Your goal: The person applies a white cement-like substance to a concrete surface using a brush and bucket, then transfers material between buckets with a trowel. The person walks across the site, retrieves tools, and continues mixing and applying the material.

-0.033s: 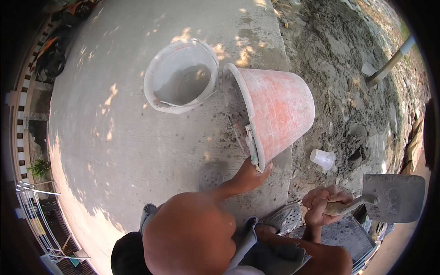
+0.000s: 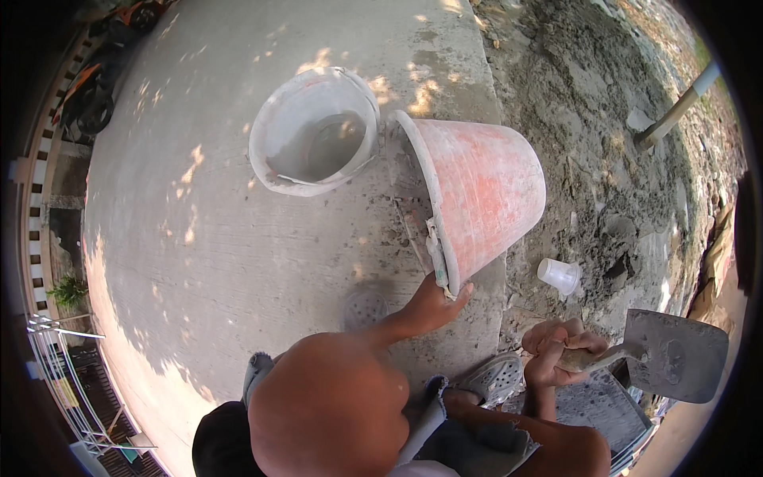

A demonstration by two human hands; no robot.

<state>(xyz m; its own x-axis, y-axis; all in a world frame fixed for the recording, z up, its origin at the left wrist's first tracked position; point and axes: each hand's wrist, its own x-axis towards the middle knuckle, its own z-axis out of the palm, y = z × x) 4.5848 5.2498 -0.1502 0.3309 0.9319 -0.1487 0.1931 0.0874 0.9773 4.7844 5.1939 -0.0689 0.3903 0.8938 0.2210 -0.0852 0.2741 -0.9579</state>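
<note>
My left hand grips the lower rim of a pink, mortar-crusted bucket lying on its side, grey residue at its mouth. My right hand is closed round the handle of a square-bladed metal trowel, held at the lower right. Beside the pink bucket, a whitish bucket stands upright with grey, wet contents in the bottom. A small translucent plastic cup lies tipped on the rough ground above my right hand.
A grey concrete slab meets rough, mortar-strewn ground on the right, where a pole rises. A dark mortar-stained tray is beside my sandalled foot. Metal railings, a plant and dark wheeled objects line the left.
The trowel blade in my right hand has shifted slightly down and to the left and tilted. My left hand and both buckets look unmoved.
</note>
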